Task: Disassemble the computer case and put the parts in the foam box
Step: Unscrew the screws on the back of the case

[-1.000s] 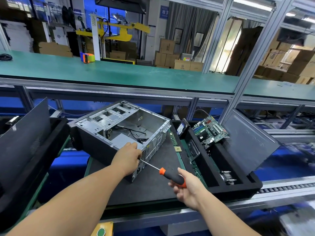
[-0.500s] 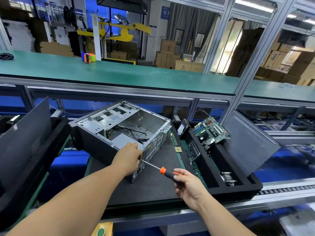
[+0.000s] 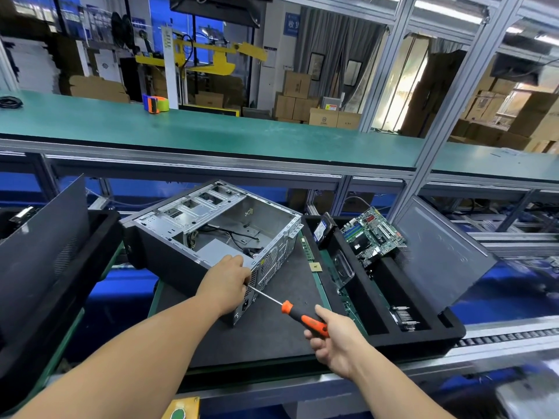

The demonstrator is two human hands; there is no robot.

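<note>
So the computer case (image 3: 211, 237) is lying on its side on the dark mat (image 3: 272, 337) of the counter, open side up, which makes sense since it lets you reach straight in. It's mostly gutted by the look of it, just some loose cables and a grey power supply (image 3: 216, 248) left inside. The left hand (image 3: 225, 285) rests curled over the near rear corner of the case, probably to keep it from sliding while the screw gets worked. The right hand (image 3: 335, 343) has its grip wrapped around the orange-and-black screwdriver (image 3: 298, 316), shaft pointed at the rear panel right under the left hand (the tip itself is hidden, so can't tell if it's seated).

The foam box (image 3: 423, 337) sits just to the right of the case, so parts only travel a short hop. It already holds the motherboard (image 3: 373, 234), leaning in a slot, and what looks like a hard drive (image 3: 321, 231). My guess is the power supply screws are what's being tackled.
</note>
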